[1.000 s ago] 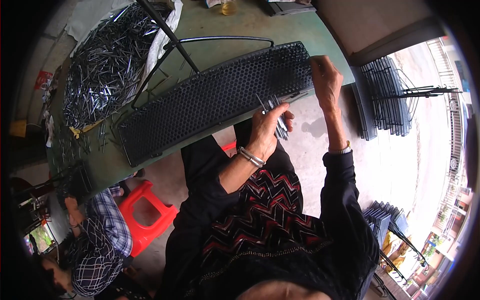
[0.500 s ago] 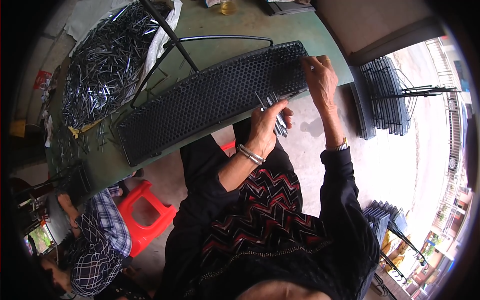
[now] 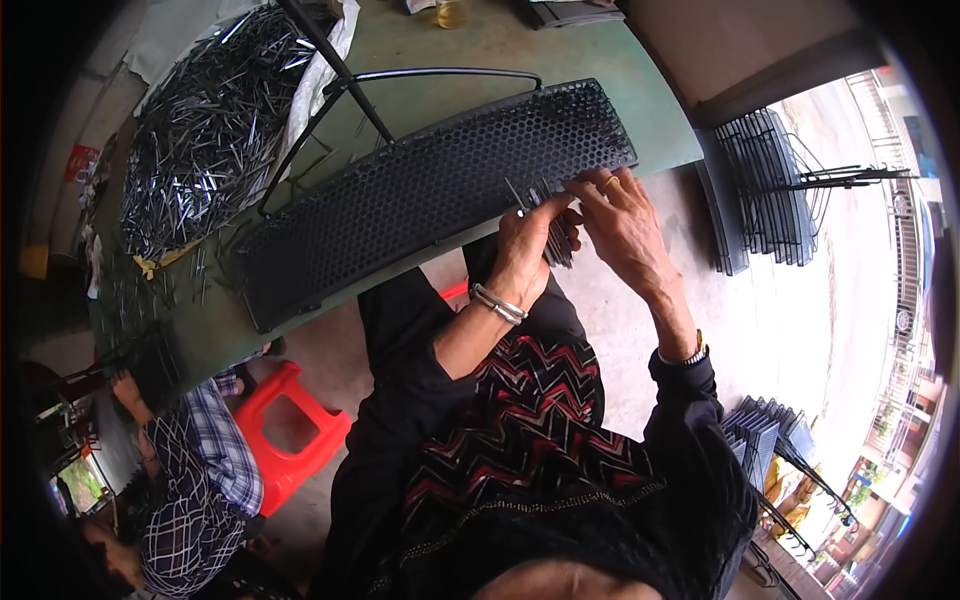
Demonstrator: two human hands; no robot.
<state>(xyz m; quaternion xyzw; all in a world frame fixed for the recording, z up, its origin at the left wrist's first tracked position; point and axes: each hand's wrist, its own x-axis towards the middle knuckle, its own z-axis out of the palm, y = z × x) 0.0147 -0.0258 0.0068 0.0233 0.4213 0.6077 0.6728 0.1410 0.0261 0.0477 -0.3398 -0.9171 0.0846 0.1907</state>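
Note:
A long black perforated metal panel [image 3: 430,190] lies slantwise along the near edge of the green table, with a black rod frame [image 3: 440,74] rising behind it. My left hand [image 3: 525,245] is closed round a bunch of thin metal strips [image 3: 556,243], just in front of the panel's near edge. Beside it, my right hand [image 3: 622,220] has its fingers bent, the fingertips touching or very near the tops of the strips. Whether those fingertips pinch a strip is hidden by the hand itself.
A big heap of loose metal strips [image 3: 210,150] lies on white sheeting at the left. Stacked black panels [image 3: 770,190] stand at the right. A co-worker's arm [image 3: 130,395] reaches to the table at lower left, near a red plastic stool [image 3: 330,445]. A glass [image 3: 452,14] stands at the back.
My right hand has come down and left from the panel's right end to the bunch of strips. The left hand has stayed nearly still, holding the strips.

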